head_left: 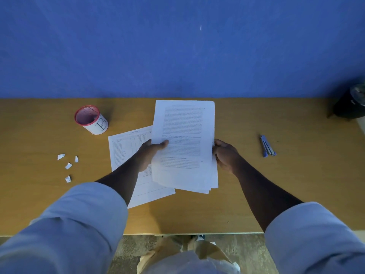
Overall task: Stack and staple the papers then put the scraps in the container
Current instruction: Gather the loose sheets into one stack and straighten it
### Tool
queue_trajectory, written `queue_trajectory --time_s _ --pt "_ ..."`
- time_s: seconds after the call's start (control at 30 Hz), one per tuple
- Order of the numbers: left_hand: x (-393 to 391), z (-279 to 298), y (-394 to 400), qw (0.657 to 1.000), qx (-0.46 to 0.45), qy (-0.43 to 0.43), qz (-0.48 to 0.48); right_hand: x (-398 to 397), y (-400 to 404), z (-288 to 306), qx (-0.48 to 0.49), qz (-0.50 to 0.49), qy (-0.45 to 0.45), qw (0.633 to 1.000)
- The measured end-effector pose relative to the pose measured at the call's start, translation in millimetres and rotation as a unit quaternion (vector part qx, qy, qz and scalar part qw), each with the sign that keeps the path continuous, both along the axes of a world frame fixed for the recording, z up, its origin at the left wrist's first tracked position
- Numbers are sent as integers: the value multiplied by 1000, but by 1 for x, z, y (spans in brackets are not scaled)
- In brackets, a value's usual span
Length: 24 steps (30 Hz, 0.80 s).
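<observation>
I hold a stack of printed papers (184, 143) above the wooden table (246, 184), a little past its middle. My left hand (151, 153) grips the stack's left edge, thumb on top. My right hand (225, 155) grips its right edge. The sheets' lower corners are uneven. One more printed sheet (126, 153) with a table on it lies flat underneath, to the left. Several white paper scraps (68, 166) lie scattered at the left. A red mesh container (90, 119) labelled "B" stands at the back left. A blue stapler (267, 145) lies to the right.
A blue wall (177, 46) rises behind the table's far edge. A dark object (351, 105) sits at the far right corner. The table's near edge runs just in front of my body, with floor below.
</observation>
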<state>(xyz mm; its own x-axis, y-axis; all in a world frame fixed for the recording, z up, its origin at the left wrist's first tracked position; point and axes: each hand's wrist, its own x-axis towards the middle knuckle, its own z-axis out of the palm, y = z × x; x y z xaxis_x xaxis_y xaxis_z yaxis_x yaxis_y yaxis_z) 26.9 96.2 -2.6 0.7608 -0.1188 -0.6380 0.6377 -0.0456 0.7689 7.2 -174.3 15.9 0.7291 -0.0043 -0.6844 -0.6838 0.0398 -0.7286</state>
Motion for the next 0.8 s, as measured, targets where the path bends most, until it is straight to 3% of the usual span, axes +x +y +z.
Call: queue_trajectory --time_s 0.07,0.4,0.47,0.53,0.6,0.7,0.8 --pt "-1 -3 0 1000 -11 12 -6 -2 3 2 -5 17 -1 1000" --pt "-2 -13 -8 992 126 -10 19 -3 15 1 97 -29 6 995" --pt "-3 -16 -11 990 139 -9 31 -3 16 0 43 21 5 999" --pt "-5 -21 -10 988 145 -6 41 -4 17 -2 -75 79 -4 994" --pt "-6 -25 -7 986 157 1 57 -4 18 -3 -147 71 -21 986" --pt "-8 -34 1 974 190 14 123 -6 17 -3 -176 39 -42 983" --pt "-16 -39 15 939 273 21 210 -6 14 -6 -185 35 -42 981"
